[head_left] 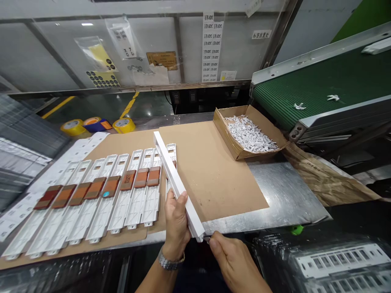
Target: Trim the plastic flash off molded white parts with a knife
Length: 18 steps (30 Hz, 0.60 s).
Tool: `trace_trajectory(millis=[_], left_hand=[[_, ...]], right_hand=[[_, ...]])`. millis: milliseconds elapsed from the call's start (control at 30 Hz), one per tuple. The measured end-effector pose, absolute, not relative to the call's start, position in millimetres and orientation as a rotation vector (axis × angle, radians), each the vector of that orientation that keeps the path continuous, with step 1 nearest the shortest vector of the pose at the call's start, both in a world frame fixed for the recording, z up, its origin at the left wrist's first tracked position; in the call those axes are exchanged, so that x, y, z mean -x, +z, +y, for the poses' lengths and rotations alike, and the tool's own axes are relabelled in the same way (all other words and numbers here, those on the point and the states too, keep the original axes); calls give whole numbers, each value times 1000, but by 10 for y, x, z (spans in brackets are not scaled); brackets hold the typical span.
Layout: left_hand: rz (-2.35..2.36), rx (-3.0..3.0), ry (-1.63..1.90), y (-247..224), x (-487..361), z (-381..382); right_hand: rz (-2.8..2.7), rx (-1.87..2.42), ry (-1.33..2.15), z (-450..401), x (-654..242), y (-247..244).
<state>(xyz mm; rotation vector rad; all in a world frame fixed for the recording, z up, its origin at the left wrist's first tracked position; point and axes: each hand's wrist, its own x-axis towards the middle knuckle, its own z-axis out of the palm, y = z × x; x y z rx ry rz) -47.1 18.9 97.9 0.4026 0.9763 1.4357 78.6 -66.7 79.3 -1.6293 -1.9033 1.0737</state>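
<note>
A long white plastic bar (175, 179) is held at a slant by my left hand (177, 221), its thumb and fingers wrapped round the lower part. My right hand (233, 258) is closed at the bar's lower end, pinching a small dark tool (207, 239) whose tip is close to that end; most of the tool is hidden. To the left, several white plastic strips (99, 221) lie side by side on brown cardboard (214, 175), with reddish-brown blocks (110, 186) across them. Part of this row is behind the held bar.
An open carton (227, 136) of small white parts stands at the back right, beside a green conveyor (320, 85). Tape rolls (124, 125) sit at the back left. Bagged white panels (345, 260) are at the lower right. The metal table edge (290, 211) runs past the cardboard.
</note>
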Motion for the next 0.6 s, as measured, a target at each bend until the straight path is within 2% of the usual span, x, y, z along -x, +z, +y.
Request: trace_trajectory(millis=[167, 433, 600], left_hand=[[1021, -397, 1482, 921, 500, 228], [943, -310, 1450, 931, 644, 261], [1067, -234, 1437, 949, 641, 248]], right_hand=[[-1921, 1566, 1165, -705, -765, 787], [-1576, 1305, 1362, -702, -900, 815], [-1355, 1414, 1224, -775, -888, 780]])
